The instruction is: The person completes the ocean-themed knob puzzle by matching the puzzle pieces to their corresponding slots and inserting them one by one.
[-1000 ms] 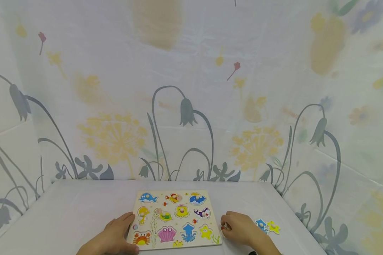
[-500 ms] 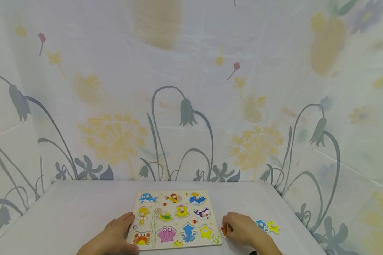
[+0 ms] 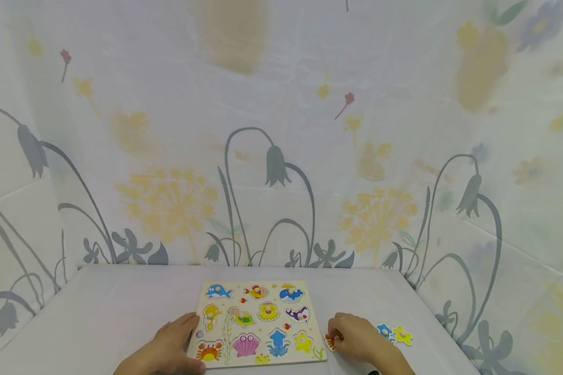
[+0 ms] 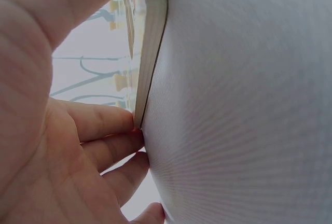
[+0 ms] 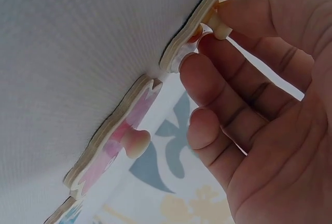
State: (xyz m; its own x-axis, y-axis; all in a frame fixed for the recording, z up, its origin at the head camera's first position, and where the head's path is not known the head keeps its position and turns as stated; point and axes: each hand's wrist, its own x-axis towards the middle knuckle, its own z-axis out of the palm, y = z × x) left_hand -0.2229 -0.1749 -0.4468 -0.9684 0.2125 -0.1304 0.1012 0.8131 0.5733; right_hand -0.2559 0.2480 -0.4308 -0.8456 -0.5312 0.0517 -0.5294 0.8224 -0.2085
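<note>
The right hand (image 3: 356,339) pinches the small wooden knob of a red puzzle piece (image 3: 330,341), thumb and forefinger closed on the peg; the wrist view shows the piece (image 5: 199,29) lying flat on the cloth with the other fingers (image 5: 207,125) curled loosely beside it. The piece sits just off the right edge of the puzzle board (image 3: 259,323), near its lower right corner, close to that edge but whether it touches cannot be told. Behind the hand, further to the right, lie two loose pieces side by side: a blue one (image 3: 384,330) and a yellow one (image 3: 402,335). In the wrist view a pink piece with its own knob (image 5: 116,149) lies just beside the held one.

The left hand (image 3: 169,348) rests on the board's lower left corner, thumb laid along the left edge, fingers relaxed and straight against the board's side (image 4: 150,53) where it meets the table; it grips nothing.

The board lies flat on the white-covered table (image 3: 98,312), most of its animal shapes filled. Open cloth stretches to the left of the board and behind it up to the flowered curtain (image 3: 281,156); to the right the curtain slants in close past the loose pieces.
</note>
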